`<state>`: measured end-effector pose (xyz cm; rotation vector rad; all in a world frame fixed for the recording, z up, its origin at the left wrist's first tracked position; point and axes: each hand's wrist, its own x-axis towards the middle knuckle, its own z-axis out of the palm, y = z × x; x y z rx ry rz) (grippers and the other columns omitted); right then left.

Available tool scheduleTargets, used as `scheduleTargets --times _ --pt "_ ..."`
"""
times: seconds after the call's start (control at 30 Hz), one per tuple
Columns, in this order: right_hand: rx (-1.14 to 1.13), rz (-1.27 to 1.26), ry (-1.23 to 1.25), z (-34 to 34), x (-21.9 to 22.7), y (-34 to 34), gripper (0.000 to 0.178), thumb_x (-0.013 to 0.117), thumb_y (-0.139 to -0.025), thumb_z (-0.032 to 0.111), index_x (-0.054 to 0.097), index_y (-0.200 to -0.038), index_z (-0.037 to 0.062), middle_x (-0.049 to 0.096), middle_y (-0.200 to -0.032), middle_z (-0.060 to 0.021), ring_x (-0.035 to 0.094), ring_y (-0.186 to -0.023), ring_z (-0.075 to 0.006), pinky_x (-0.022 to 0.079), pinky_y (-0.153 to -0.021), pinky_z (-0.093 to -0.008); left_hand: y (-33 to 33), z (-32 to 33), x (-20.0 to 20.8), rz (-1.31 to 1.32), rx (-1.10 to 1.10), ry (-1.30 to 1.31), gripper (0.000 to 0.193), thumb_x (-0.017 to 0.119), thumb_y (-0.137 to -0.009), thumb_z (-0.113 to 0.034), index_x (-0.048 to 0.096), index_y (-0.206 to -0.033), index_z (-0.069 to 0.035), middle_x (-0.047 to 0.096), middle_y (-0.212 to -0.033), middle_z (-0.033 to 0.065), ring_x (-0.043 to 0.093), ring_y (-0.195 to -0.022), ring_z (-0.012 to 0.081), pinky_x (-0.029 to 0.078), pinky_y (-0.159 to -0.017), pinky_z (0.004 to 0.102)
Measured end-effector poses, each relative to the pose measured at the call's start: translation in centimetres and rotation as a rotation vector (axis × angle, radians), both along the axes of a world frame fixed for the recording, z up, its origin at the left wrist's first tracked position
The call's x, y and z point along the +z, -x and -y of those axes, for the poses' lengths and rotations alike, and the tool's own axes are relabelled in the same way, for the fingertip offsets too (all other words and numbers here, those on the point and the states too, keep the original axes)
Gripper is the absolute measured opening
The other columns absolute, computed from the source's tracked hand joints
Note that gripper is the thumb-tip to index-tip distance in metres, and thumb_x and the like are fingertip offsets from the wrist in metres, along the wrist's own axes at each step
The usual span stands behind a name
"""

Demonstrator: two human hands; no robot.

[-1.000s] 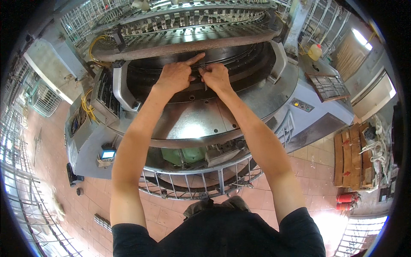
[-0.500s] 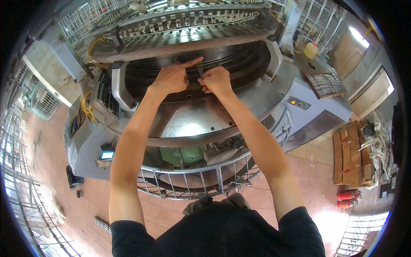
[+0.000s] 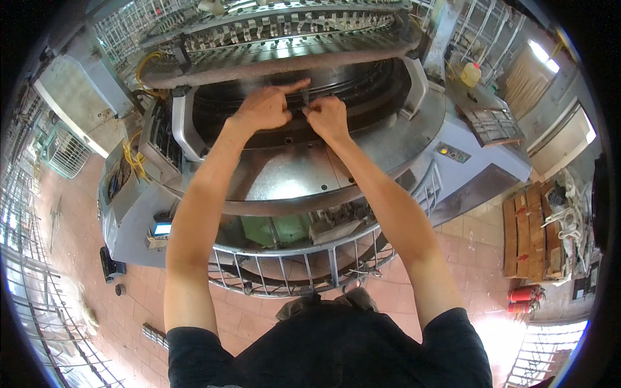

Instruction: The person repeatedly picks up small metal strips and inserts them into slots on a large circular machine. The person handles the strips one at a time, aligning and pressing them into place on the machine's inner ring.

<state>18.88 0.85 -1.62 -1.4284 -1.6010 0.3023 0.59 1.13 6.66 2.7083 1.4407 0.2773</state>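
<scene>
Both arms reach into the dark curved cylinder [image 3: 362, 87] of a large circular knitting machine. My left hand [image 3: 265, 107] is at the cylinder's face, its index finger stretched to the right and the other fingers curled, with no object visible in it. Close to its right, my right hand [image 3: 328, 118] is closed in a pinch. A thin, narrow metal piece [image 3: 305, 97] stands upright above the right fingertips, just below the left index finger. Its lower end is hidden by the fingers. Under both wrists lies the shiny metal ring plate [image 3: 284, 184] with small holes.
Above the hands overhangs a thick ring [image 3: 284, 68] with rows of small fittings. Pale brackets [image 3: 184, 126] flank the opening. A curved rail [image 3: 291, 255] runs before my body. To the right are a parts tray [image 3: 495, 126], a yellow jug [image 3: 470, 74] and a wooden crate [image 3: 533, 233].
Both hands have shifted slightly at the cylinder. The left index finger sits a little higher and further right, and the right fingers have drawn up closer under it.
</scene>
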Motion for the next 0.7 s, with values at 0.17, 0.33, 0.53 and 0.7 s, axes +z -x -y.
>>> scheduleTargets --times 0.17,0.33,0.53,0.7 --pt "0.127 -0.072 0.219 0.4 0.3 -1.0 0.022 0.077 -0.081 0.024 0.080 -0.086 0.0027 0.074 -0.087 -0.0230 0.073 -0.088 -0.0392 0.057 -0.082 -0.0429 -0.3 0.3 0.7 -0.059 -0.015 0.099 0.079 0.063 -0.083 -0.015 0.043 -0.156 -0.038 0.071 -0.074 0.0159 0.071 -0.078 0.0316 0.057 -0.080 0.0445" --pt "0.014 0.010 0.010 0.2 -0.2 -0.1 0.020 0.073 -0.085 0.018 0.076 -0.078 -0.0010 0.071 -0.067 -0.0135 0.069 -0.064 -0.0236 0.052 -0.064 -0.0359 -0.1 0.0 -0.1 0.008 0.003 0.095 0.080 0.063 -0.082 -0.015 0.043 -0.156 -0.038 0.070 -0.072 0.0169 0.070 -0.075 0.0314 0.056 -0.078 0.0434" --pt "0.104 -0.061 0.181 0.8 0.2 -0.8 0.023 0.077 -0.081 0.026 0.080 -0.086 0.0034 0.074 -0.084 -0.0196 0.072 -0.086 -0.0383 0.055 -0.081 -0.0440 0.1 -0.4 -0.4 0.013 -0.026 0.103 0.081 0.063 -0.081 -0.016 0.043 -0.156 -0.040 0.069 -0.070 0.0160 0.070 -0.073 0.0314 0.056 -0.078 0.0423" --pt "0.051 -0.015 0.104 0.6 -0.1 -0.6 0.021 0.077 -0.082 0.023 0.080 -0.087 0.0033 0.074 -0.082 -0.0192 0.073 -0.082 -0.0362 0.056 -0.077 -0.0421 -0.2 0.0 -0.3 0.036 -0.017 0.028 0.083 0.062 -0.081 -0.016 0.040 -0.157 -0.042 0.069 -0.069 0.0160 0.070 -0.071 0.0318 0.058 -0.078 0.0439"
